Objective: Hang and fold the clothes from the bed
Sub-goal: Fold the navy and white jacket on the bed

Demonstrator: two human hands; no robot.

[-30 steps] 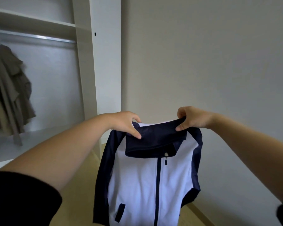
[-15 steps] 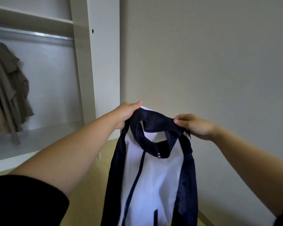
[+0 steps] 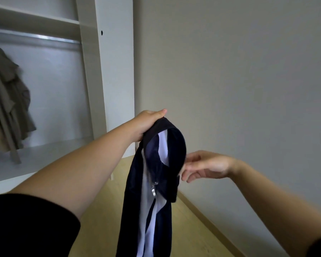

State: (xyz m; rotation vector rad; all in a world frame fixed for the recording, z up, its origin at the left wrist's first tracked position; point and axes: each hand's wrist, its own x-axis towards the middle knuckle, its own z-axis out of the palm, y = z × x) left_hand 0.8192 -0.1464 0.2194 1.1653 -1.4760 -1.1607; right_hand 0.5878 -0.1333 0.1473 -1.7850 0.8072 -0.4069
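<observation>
Reaching forward with the left arm nearly straight, left hand (image 3: 146, 125) curled over the collar top, gripping the navy and white jacket (image 3: 148, 210). Holding the right hand (image 3: 206, 166) lower, fingers loose and spread, grasping nothing, fingertips just beside the collar's right edge. Hanging in mid-air above the wooden floor (image 3: 189, 232), long axis vertical, collar up, hem down past the lower edge

Two bare hands are in view: one left hand (image 3: 148, 125) and one right hand (image 3: 206, 166). There is one navy-and-white jacket (image 3: 156, 210) with one silver zip pull (image 3: 153, 191). At the far left are one beige coat (image 3: 6, 101), one metal rail (image 3: 35, 38) and one white shelf (image 3: 32, 17).
</observation>
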